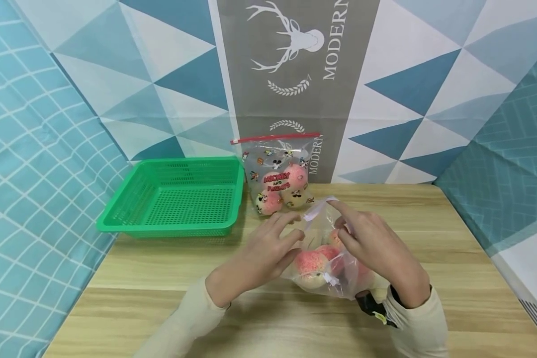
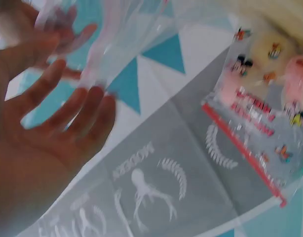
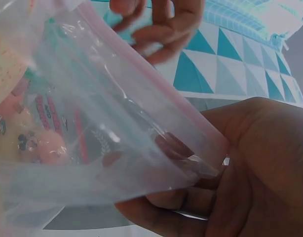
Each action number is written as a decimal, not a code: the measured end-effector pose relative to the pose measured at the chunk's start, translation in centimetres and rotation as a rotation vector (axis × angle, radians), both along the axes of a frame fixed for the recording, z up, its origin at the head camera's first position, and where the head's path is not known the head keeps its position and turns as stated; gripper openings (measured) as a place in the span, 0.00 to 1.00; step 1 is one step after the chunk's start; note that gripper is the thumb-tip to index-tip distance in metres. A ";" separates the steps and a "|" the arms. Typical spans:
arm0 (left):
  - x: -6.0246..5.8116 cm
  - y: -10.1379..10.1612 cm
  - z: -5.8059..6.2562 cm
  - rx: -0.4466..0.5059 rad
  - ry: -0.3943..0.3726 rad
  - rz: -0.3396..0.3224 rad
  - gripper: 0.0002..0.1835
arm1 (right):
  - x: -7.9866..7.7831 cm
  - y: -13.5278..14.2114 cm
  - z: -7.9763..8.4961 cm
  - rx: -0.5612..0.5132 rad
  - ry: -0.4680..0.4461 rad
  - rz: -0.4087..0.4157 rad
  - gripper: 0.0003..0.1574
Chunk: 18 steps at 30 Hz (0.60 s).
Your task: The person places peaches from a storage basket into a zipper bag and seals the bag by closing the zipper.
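A clear zip bag (image 1: 346,291) with a pale pink closure strip (image 3: 156,91) lies on the table, holding several pink-and-cream peaches (image 1: 310,268). At its right corner, my right hand (image 1: 373,241) pinches the film beside the strip between thumb and fingers. My left hand (image 1: 270,246) is on the bag's other side, fingers spread and slightly bent, with nothing held. In the left wrist view its fingertips (image 2: 108,101) come right up to the strip's edge. The bag's mouth gapes in the right wrist view.
Behind the hands, a second zip bag (image 1: 261,154) with a red slider strip and cartoon prints stands against the patterned wall, with peaches inside. To its left sits a green basket (image 1: 170,231) with nothing in it. All rest on a wooden table (image 1: 452,278).
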State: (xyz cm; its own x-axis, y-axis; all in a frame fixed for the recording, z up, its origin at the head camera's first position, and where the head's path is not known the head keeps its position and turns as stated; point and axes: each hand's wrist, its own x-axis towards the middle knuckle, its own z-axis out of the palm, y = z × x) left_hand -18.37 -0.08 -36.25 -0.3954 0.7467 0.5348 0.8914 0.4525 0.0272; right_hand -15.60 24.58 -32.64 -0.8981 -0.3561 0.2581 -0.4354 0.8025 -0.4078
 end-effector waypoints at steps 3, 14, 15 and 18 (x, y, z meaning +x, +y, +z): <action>0.3 -0.8 0.6 -0.088 -0.107 0.033 0.07 | 0.0 0.2 0.1 -0.003 -0.008 -0.007 0.34; 0.2 -0.8 -0.1 -0.288 -0.436 -0.020 0.06 | 0.1 1.1 0.1 -0.035 0.002 -0.042 0.35; 0.2 -0.8 -0.1 -0.268 -0.445 -0.045 0.05 | 0.1 1.2 0.2 -0.037 0.007 -0.045 0.35; 0.3 -0.9 0.3 -0.232 -0.465 -0.103 0.03 | 0.1 1.5 0.4 -0.041 0.029 -0.049 0.35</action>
State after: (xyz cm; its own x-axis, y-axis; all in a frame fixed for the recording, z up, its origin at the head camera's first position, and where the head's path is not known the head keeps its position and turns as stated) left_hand -18.08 -1.01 -36.00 -0.4698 0.8722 0.1365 0.8493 0.4044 0.3392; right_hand -15.48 26.03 -32.28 -0.9060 -0.3006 0.2981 -0.4085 0.8058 -0.4288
